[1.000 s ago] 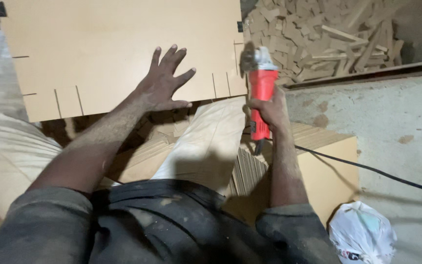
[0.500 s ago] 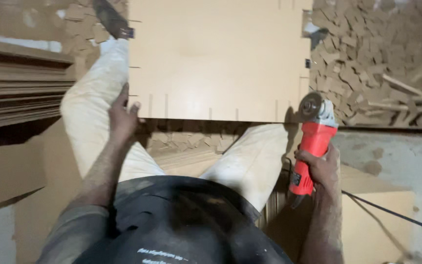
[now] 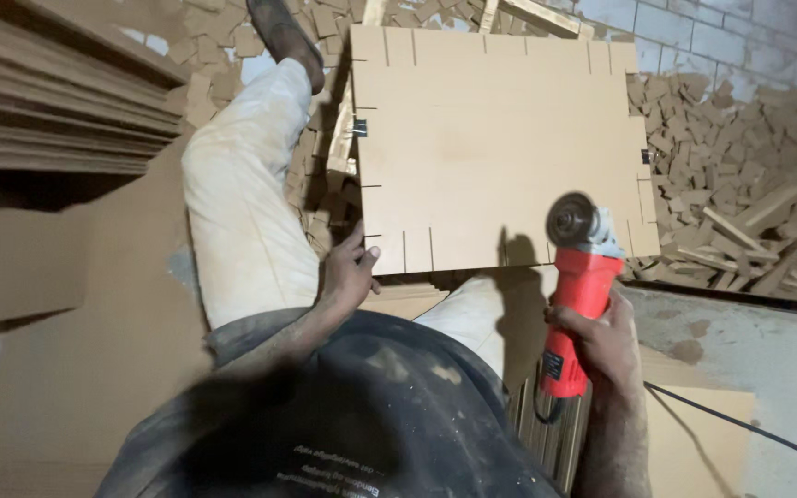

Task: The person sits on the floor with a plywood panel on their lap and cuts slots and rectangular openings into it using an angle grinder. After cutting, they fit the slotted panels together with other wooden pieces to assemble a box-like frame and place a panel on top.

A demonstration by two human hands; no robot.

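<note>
A pale square board (image 3: 500, 138) with short slots cut into its edges lies in front of me, over a litter of wood scraps. My left hand (image 3: 348, 274) rests on my left thigh beside the board's near left corner, fingers curled, holding nothing. My right hand (image 3: 597, 346) grips the red body of an angle grinder (image 3: 578, 295). Its disc (image 3: 571, 219) points up, just over the board's near right edge. A black cord (image 3: 740, 426) runs from the grinder to the right.
Stacked boards (image 3: 57, 101) stand at the left. Heaps of wood offcuts (image 3: 740, 194) lie to the right and behind the board. My left leg in pale trousers (image 3: 242, 203) stretches forward. A grey brick wall (image 3: 721, 37) is at the top right.
My left hand came off the board and drew back to my thigh. The view swung right and the grinder now sits at the board's near right edge.
</note>
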